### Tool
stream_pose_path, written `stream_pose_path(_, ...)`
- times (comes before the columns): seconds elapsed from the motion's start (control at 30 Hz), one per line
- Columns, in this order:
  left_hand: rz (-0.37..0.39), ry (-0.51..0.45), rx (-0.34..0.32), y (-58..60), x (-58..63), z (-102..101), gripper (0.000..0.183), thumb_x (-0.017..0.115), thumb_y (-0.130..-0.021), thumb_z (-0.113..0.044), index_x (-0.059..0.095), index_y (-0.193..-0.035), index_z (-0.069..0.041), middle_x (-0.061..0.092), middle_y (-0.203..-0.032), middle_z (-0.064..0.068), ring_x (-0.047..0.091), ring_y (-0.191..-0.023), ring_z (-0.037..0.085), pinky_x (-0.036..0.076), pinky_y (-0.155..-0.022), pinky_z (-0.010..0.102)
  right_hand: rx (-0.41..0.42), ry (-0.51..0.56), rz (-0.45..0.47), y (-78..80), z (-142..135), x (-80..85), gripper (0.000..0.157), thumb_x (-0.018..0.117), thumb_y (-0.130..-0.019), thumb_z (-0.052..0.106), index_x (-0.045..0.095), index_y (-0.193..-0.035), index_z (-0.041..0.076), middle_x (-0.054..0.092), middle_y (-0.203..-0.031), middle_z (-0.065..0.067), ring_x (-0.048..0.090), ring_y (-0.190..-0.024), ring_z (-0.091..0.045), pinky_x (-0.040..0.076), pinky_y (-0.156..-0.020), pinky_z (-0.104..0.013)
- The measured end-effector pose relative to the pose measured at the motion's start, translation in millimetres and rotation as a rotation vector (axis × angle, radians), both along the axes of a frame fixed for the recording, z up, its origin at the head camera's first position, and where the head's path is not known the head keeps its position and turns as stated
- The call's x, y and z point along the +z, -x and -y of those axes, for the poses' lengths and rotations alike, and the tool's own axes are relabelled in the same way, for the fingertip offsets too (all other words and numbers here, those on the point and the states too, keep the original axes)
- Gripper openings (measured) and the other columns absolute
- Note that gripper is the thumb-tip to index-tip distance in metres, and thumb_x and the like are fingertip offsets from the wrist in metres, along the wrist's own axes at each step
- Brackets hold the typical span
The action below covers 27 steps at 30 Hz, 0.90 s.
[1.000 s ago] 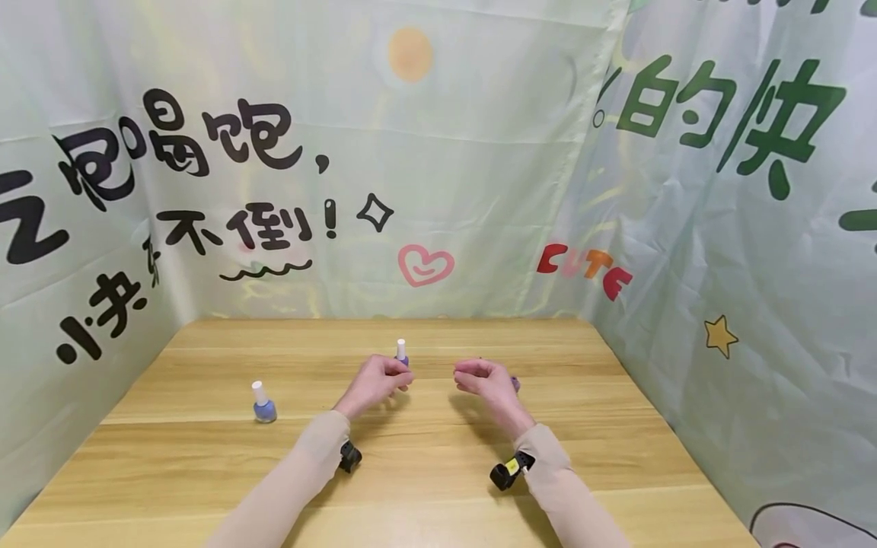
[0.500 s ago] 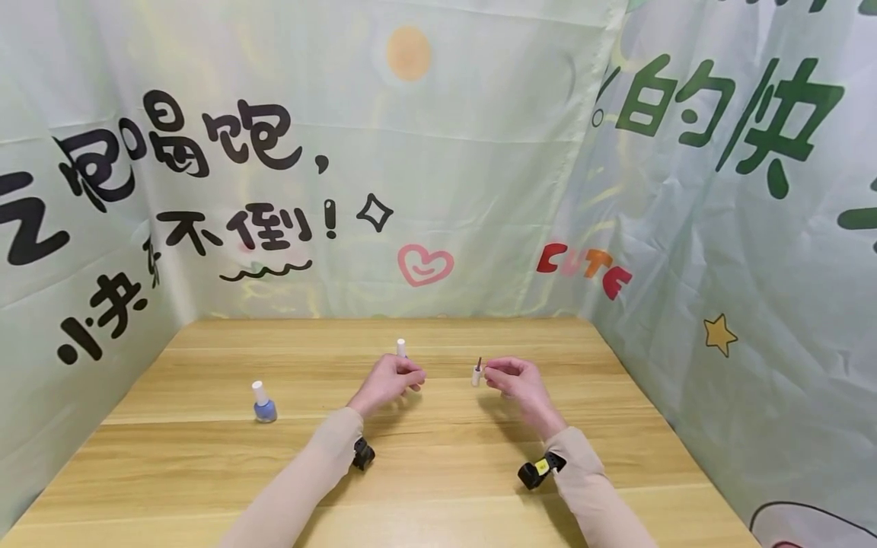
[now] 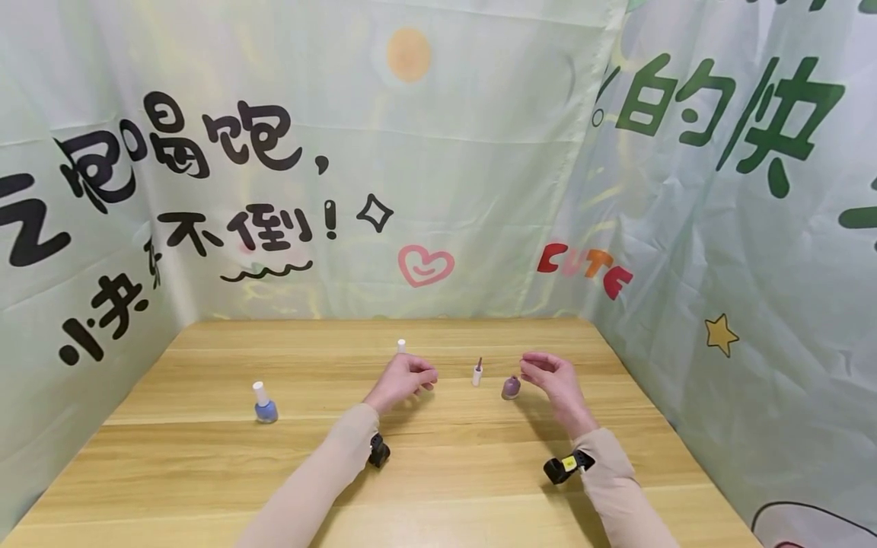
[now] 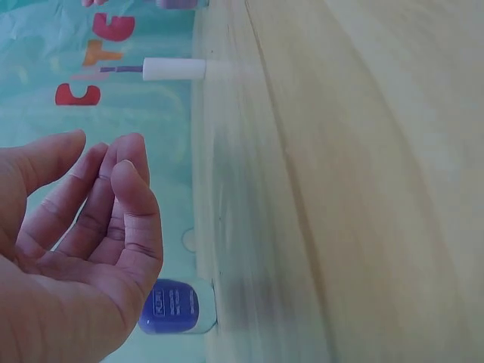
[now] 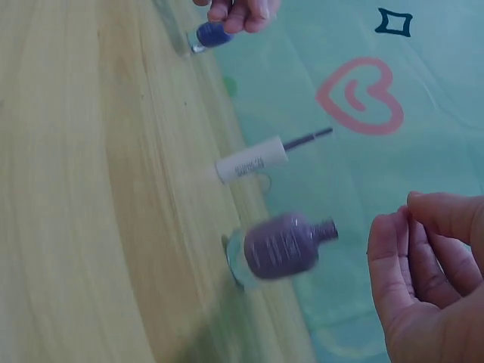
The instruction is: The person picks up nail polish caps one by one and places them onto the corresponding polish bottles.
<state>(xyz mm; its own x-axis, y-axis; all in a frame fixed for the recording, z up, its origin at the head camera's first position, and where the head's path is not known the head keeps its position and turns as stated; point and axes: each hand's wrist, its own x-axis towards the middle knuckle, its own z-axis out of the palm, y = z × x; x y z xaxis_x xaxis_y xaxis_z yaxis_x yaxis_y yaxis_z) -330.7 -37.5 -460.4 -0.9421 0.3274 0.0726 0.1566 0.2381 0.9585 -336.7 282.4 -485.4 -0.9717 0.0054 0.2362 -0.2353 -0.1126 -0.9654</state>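
A: Surface and room?

B: Pale wood-grain tabletop (image 3: pixel 445 495), hemmed on 3 visible sides by printed, light green fabric walls (image 3: pixel 479 175).

A: Hands?

B: 2, bare, over the tabletop, out of beige sleeves (image 3: pixel 322 466). Left hand (image 3: pixel 404 377): fingers loosely curved, thumb apart from the fingertips, just in front of a deep-blue, white-capped polish bottle (image 4: pixel 178 306). Right hand (image 3: pixel 553 380): fingers loosely bent, thumb tip close to a fingertip; contact, cannot tell. Nearest it, a purple, round-shouldered, uncapped bottle (image 3: pixel 511 389), upright.

A: Count?

B: Bottles, 3: those 2, plus a light-blue, white-capped bottle (image 3: pixel 266 412), upright, well off to the left. Loose caps, 1: a white, cylindrical cap (image 3: pixel 476 376) standing on the tabletop between the hands, brush (image 3: pixel 479 361) pointing up, near the purple bottle.
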Motion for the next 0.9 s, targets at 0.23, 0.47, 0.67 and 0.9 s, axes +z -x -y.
stream_pose_path(0.23, -0.010, -0.030, 0.026, 1.1, -0.9, -10, 0.024, 0.064, -0.085, -0.015, 0.065, -0.098, 0.005, 0.067, -0.082, 0.012, 0.064, -0.074, 0.025, 0.051, -0.063, 0.042, -0.077, -0.035, 0.068, -13.6, -8, 11.8, 0.042, 0.075, -0.075, 0.019, 0.061, -0.109, -0.002, 0.061, -0.106, -0.018, 0.061, -0.094, -0.026, 0.050, -0.078, -0.030)
stream_pose_path(0.47, -0.007, -0.055, 0.062, 0.1, 2.0, -19, 0.019, 0.065, -0.084, -0.014, 0.067, -0.095, 0.002, 0.066, -0.079, 0.007, 0.064, -0.073, 0.023, 0.051, -0.065, 0.045, -0.184, -0.204, 0.160, -35.8, 2, 45.3, 0.043, 0.068, -0.078, 0.001, 0.053, -0.117, -0.009, 0.065, -0.094, 0.002, 0.062, -0.085, -0.008, 0.048, -0.076, -0.020)
stream_pose_path(0.67, -0.019, -0.054, 0.069, 1.4, 0.9, -28, 0.017, 0.064, -0.084, -0.011, 0.066, -0.095, 0.002, 0.066, -0.079, 0.008, 0.064, -0.073, 0.026, 0.051, -0.061, 0.042, -0.110, -0.298, 0.267, -32.0, 7, 39.7, 0.049, 0.064, -0.078, -0.005, 0.048, -0.124, -0.007, 0.055, -0.118, -0.020, 0.055, -0.104, -0.023, 0.047, -0.079, -0.021)
stream_pose_path(0.9, 0.004, -0.052, 0.077, 1.7, 1.3, -33, 0.014, 0.066, -0.083, -0.011, 0.067, -0.092, 0.000, 0.066, -0.083, 0.014, 0.063, -0.077, 0.033, 0.051, -0.062, 0.044, -0.003, -0.362, 0.306, -25.2, 13, 27.3, 0.055, 0.070, -0.076, 0.002, 0.048, -0.126, -0.006, 0.050, -0.124, -0.023, 0.049, -0.112, -0.030, 0.044, -0.087, -0.029)
